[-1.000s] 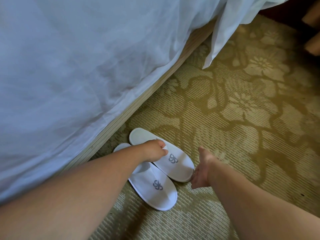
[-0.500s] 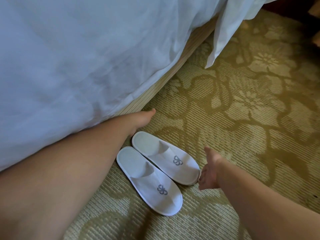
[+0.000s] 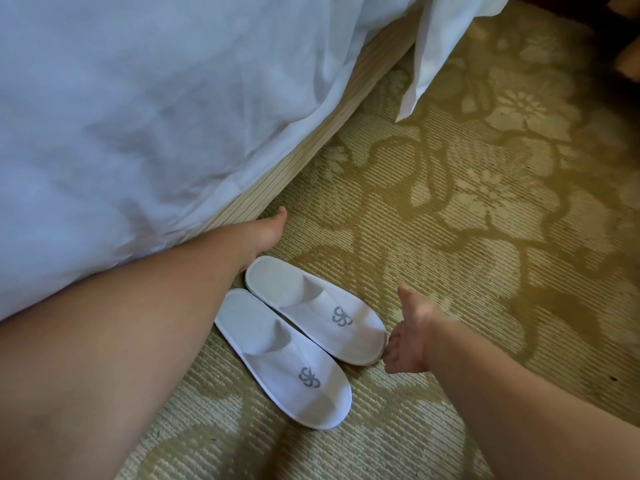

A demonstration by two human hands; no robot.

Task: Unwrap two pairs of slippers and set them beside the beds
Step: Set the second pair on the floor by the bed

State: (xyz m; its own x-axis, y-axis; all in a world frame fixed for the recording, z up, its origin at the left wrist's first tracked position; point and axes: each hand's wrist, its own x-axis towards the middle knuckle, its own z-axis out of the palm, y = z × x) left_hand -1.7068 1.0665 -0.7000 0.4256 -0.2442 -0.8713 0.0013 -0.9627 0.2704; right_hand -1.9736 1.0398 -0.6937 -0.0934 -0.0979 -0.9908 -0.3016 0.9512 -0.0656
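Leftmost, a white sheet (image 3: 138, 116) spills over the bed (image 3: 52, 46) and hangs down to its ribbed beige base (image 3: 311, 147), which runs on a slant from the lower left toward the top. The left forearm (image 3: 121, 341) crosses in front of the sheet's lower edge and hides that stretch of the base. At its end the left hand (image 3: 268, 233) lies low by the base, stretched out and holding nothing. One fingertip points up along the base, and the rest of its fingers are mostly hidden behind the wrist.

Just right of that wrist, two white slippers sit flat on the carpet (image 3: 485, 237), unwrapped, side by side and touching along their length. Their heels point toward the bed and their toes away from it. The near slipper (image 3: 277, 351) has its heel edge tucked behind the left forearm. The far slipper (image 3: 304, 299) has its heel just below the left hand. Each bears a grey looped emblem on the toe cover.

Next comes the right hand (image 3: 410, 336), palm turned toward the slippers and thumb raised. Its fingers (image 3: 391, 356) are loosely bent, with the tips touching the toe rim of the far slipper but not closed around it.

Farther right, the olive carpet shows pale flower and vine shapes. Above it, a loose flap of sheet (image 3: 429, 57) dangles off the bed, its corner apart from the base. In the top right corner is a dark shape (image 3: 588, 12), too dim to name.
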